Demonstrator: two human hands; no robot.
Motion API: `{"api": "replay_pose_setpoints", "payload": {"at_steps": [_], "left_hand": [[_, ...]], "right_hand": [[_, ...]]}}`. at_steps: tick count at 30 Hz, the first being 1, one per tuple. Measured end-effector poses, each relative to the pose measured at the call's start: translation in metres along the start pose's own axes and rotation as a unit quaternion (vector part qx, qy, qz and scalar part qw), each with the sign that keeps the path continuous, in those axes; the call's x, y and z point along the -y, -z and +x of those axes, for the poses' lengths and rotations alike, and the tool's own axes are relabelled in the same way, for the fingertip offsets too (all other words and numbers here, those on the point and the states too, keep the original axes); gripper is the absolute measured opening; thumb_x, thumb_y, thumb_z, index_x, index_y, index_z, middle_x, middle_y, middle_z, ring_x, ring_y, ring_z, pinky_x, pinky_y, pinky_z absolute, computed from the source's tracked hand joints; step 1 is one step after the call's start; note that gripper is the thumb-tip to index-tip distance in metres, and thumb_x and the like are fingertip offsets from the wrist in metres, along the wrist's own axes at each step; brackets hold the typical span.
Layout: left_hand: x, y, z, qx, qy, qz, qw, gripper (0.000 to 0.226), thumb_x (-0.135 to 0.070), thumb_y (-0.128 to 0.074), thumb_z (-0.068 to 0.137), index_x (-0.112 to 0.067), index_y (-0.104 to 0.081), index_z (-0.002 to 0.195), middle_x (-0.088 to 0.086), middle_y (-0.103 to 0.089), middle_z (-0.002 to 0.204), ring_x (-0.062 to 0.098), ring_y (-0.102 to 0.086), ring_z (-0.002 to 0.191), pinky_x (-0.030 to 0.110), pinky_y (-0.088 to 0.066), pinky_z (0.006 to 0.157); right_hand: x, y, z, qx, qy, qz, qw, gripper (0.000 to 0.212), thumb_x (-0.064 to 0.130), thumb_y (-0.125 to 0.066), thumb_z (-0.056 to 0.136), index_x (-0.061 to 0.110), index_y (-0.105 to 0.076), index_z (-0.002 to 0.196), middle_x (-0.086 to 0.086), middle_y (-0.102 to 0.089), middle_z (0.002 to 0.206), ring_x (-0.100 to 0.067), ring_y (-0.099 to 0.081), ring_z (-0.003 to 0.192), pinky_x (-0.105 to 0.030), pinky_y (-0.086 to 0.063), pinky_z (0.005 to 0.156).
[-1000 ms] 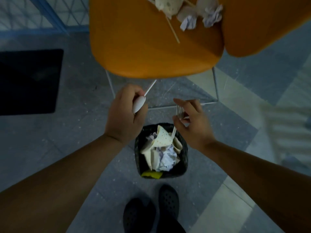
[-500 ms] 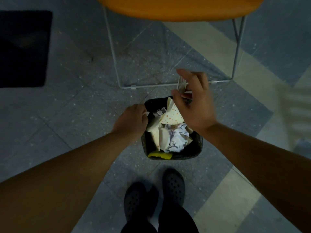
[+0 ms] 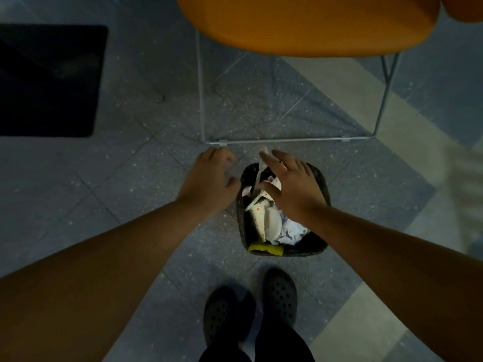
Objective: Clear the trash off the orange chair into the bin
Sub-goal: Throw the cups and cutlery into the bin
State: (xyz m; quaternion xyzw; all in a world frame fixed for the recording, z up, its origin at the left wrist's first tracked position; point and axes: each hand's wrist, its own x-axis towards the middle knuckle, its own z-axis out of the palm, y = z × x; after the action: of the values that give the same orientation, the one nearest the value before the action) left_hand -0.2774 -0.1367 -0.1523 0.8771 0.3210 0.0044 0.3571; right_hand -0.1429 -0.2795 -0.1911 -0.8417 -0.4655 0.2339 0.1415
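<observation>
The black woven bin stands on the floor just in front of the orange chair, whose seat edge fills the top of the view. The bin holds a spotted paper cup, a white dish, crumpled paper and a white plastic spoon leaning against its far rim. My right hand hovers palm down over the bin, fingers spread, holding nothing. To the left of the bin, my left hand is empty, with loosely curled fingers. The top of the seat is out of view.
The chair's thin metal frame runs along the floor just beyond the bin. A black mat lies at far left. My dark shoes stand right behind the bin. A yellow item sits at the bin's near edge.
My left hand brought the white spoon down to the bin, let it go and drew back left. My right hand released its small clear piece and spread open over the bin.
</observation>
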Motion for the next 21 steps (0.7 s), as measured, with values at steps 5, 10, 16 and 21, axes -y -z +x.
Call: {"api": "replay_pose_setpoints", "payload": {"at_steps": [5,10,16,21], "left_hand": [[-0.023,0.029,0.006,-0.043,-0.018,-0.025,0.999,0.023,-0.026,-0.058,0.093,-0.013,-0.057,0.111,0.003,-0.054,0.108,0.018,-0.052,0.098,0.028,-0.042,0.076],[-0.083,0.076,0.035,-0.084,-0.043,-0.051,0.994,0.031,-0.034,-0.054,0.096,-0.013,-0.054,0.118,0.006,-0.054,0.112,0.016,-0.051,0.096,0.026,-0.038,0.074],[-0.150,0.136,0.088,-0.096,-0.104,-0.017,0.990,0.036,-0.038,-0.048,0.099,-0.013,-0.049,0.125,0.007,-0.053,0.120,0.022,-0.052,0.102,0.036,-0.047,0.082],[-0.183,0.168,0.139,-0.172,-0.127,-0.014,0.977,0.034,-0.042,-0.051,0.097,-0.016,-0.053,0.118,0.004,-0.059,0.111,0.019,-0.056,0.097,0.034,-0.048,0.075]], "right_hand": [[0.009,0.029,-0.016,-0.080,0.019,0.010,0.997,0.047,0.034,-0.060,0.089,0.026,-0.051,0.135,-0.006,-0.040,0.147,-0.033,-0.038,0.132,-0.051,-0.032,0.107],[0.033,0.095,0.002,-0.146,0.073,0.042,0.986,0.039,0.026,-0.060,0.089,0.022,-0.055,0.128,-0.007,-0.044,0.142,-0.030,-0.039,0.130,-0.046,-0.035,0.104],[0.062,0.188,0.048,-0.228,0.147,0.137,0.953,0.030,0.018,-0.054,0.094,0.014,-0.057,0.123,-0.009,-0.050,0.130,-0.029,-0.046,0.118,-0.040,-0.041,0.095],[0.052,0.252,0.086,-0.285,0.140,0.155,0.935,0.025,0.013,-0.056,0.091,0.015,-0.060,0.115,-0.007,-0.053,0.125,-0.023,-0.047,0.120,-0.029,-0.038,0.094]]}}
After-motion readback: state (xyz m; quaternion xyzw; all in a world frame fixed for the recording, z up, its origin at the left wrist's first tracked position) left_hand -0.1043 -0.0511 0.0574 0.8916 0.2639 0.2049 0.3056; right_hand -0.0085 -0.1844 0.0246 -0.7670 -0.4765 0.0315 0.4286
